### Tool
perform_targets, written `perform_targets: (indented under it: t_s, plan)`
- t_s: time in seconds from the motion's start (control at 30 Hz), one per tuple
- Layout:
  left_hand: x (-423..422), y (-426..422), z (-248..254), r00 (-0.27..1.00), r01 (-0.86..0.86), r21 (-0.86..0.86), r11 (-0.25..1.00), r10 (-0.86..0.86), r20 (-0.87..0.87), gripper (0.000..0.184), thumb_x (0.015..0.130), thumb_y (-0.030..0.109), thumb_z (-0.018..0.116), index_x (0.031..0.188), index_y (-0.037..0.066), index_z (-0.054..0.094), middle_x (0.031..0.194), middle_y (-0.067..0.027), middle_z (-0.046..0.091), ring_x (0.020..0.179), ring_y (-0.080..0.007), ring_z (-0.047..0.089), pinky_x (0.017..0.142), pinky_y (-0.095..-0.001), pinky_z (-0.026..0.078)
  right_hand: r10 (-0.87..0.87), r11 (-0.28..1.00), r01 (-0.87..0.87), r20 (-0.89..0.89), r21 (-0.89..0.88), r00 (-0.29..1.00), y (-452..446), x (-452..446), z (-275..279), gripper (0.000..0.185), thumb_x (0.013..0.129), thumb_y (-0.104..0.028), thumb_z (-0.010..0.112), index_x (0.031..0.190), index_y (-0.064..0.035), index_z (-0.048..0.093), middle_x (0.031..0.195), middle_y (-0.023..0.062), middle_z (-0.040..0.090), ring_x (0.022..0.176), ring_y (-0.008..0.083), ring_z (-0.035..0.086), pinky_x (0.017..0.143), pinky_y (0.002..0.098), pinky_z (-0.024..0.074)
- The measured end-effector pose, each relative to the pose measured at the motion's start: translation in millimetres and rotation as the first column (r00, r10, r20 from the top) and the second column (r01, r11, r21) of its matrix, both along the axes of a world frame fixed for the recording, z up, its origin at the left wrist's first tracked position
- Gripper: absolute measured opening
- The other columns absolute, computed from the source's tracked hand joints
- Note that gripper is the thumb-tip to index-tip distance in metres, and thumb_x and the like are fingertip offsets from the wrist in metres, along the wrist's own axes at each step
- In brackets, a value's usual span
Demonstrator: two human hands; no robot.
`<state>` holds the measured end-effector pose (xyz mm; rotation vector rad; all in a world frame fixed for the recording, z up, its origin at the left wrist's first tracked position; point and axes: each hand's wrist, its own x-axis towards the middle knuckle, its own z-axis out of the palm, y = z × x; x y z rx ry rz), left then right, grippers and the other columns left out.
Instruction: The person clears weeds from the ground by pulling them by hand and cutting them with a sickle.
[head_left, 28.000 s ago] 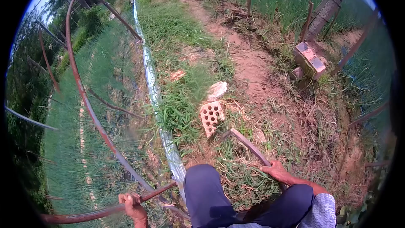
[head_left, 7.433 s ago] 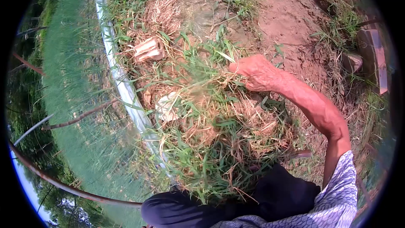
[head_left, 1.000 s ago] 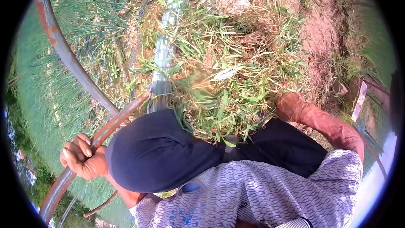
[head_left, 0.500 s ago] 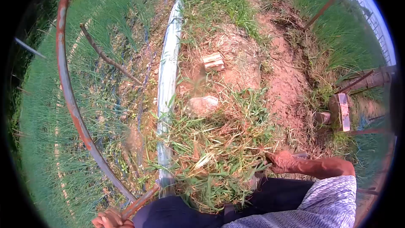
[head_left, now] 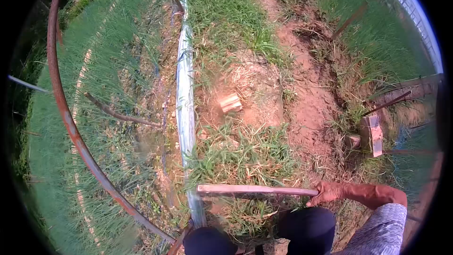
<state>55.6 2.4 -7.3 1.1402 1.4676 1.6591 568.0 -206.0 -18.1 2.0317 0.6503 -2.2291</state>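
My right hand (head_left: 329, 193) is closed round the right end of a wooden handle (head_left: 257, 189). That handle lies level across the grass just beyond my knees, its left end at the silvery plastic strip (head_left: 186, 99). Pulled grass (head_left: 247, 153) is heaped under and beyond the handle. Farther up the path lies a broken piece of brick (head_left: 230, 103). My left hand is out of the frame. A rusty metal pipe (head_left: 178, 242) shows beside my left knee.
A curved rusty hoop (head_left: 75, 134) arches along the left over green crops (head_left: 118, 85). A stick (head_left: 120, 114) leans in that bed. At the right are a brick block (head_left: 372, 136), a post (head_left: 406, 92) and a bare dirt strip (head_left: 306, 99).
My right hand has risen slightly with the wooden handle, which now shows fully across the grass. My left hand has left the view. The view has tipped farther forward along the path.
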Motion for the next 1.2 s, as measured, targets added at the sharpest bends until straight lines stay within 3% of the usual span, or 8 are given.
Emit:
perform_targets:
  t_s: [0.33,0.43,0.5,0.57,0.8,1.1,1.13,1.2]
  plan:
    - [-26.9,-29.7,22.7,0.988,-0.144,-0.658,0.739,0.146,-0.053,0.013,0.087,0.014,0.06,0.094,0.01,0.049,0.089,-0.0072,0.052,0.083,-0.0207,0.053,0.07,-0.0358,0.046,-0.311,0.933,0.312,-0.035,0.18,0.95,-3.8,-36.4,101.6,0.037,0.081,-0.039,0.074,0.091,-0.0037,0.067,0.069,0.0026,0.06,0.069,0.0138,0.057,0.065,0.0318,0.047]
    - [-87.0,-60.2,15.6,0.972,0.161,-0.858,0.487,-0.228,0.053,0.027,0.08,0.009,0.061,0.102,0.011,0.047,0.089,-0.0045,0.051,0.073,-0.017,0.054,0.056,-0.0287,0.046,-0.31,0.6,-0.006,0.24,0.8,0.92,-8.7,-46.2,135.4,0.037,0.08,-0.039,0.074,0.091,-0.0039,0.066,0.071,0.0085,0.063,0.07,0.0244,0.063,0.066,0.0377,0.0487]
    - [-39.3,-68.0,75.4,0.873,-0.029,-0.94,0.34,-0.45,-0.19,0.031,0.075,0.0,0.058,0.103,0.007,0.047,0.103,-0.0087,0.051,0.073,-0.0143,0.053,0.057,-0.029,0.047,-0.262,0.723,-0.266,0.609,0.637,0.748,-6.4,-46.8,172.5,0.039,0.08,-0.041,0.073,0.09,-0.0041,0.065,0.076,0.0141,0.065,0.076,0.033,0.065,0.068,0.0425,0.0482]
    - [-11.1,-76.0,131.8,0.76,0.076,-0.952,0.296,-0.636,-0.137,0.031,0.077,0.001,0.062,0.104,0.003,0.048,0.108,-0.0095,0.049,0.079,-0.0176,0.056,0.061,-0.0311,0.051,-0.325,0.922,0.215,0.343,0.322,0.881,-13.3,-42.1,210.2,0.043,0.081,-0.044,0.071,0.097,-0.0054,0.066,0.073,0.0104,0.065,0.073,0.0266,0.064,0.066,0.0394,0.0473]
    - [-34.1,-85.7,195.7,0.779,0.293,-0.9,0.323,-0.627,0.029,0.029,0.079,0.003,0.063,0.105,0.002,0.051,0.1,-0.0078,0.053,0.079,-0.0169,0.058,0.063,-0.0304,0.053,-0.911,0.401,0.907,0.155,0.125,0.382,-102.1,-65.0,297.6,0.036,0.084,-0.037,0.07,0.076,-0.0039,0.059,0.06,0.0034,0.054,0.05,0.0128,0.05,0.046,0.0299,0.039]
    - [59.6,-62.4,297.2,0.788,0.262,-0.919,0.296,-0.615,0.027,0.011,0.08,0.007,0.063,0.089,0.005,0.058,0.077,-0.0011,0.058,0.067,-0.0112,0.055,0.059,-0.0267,0.047,-0.881,0.162,0.983,0.436,-0.088,0.185,-333.3,-123.3,293.9,0.021,0.08,-0.018,0.069,0.082,0.0,0.059,0.059,0.012,0.056,0.051,0.025,0.059,0.047,0.04,0.049]
    - [68.5,-60.0,304.5,0.782,0.302,-0.912,0.277,-0.619,0.071,0.009,0.08,0.008,0.063,0.086,0.005,0.058,0.073,0.0004,0.055,0.061,-0.0085,0.051,0.055,-0.024,0.042,-0.881,0.16,0.983,0.437,-0.085,0.181,-371.7,-140.7,290.0,0.021,0.08,-0.018,0.069,0.082,0.0,0.059,0.059,0.012,0.056,0.051,0.025,0.059,0.047,0.04,0.049]
    - [96.6,-49.1,318.3,0.722,0.333,-0.913,0.235,-0.686,0.087,0.008,0.082,0.01,0.062,0.087,0.004,0.059,0.074,0.0001,0.057,0.062,-0.0086,0.052,0.056,-0.0239,0.042,-0.593,0.802,0.482,0.369,0.353,0.716,-413.7,-159.2,291.3,0.02,0.081,-0.018,0.068,0.091,-0.0017,0.065,0.066,0.0128,0.062,0.061,0.0258,0.064,0.06,0.0382,0.0529]
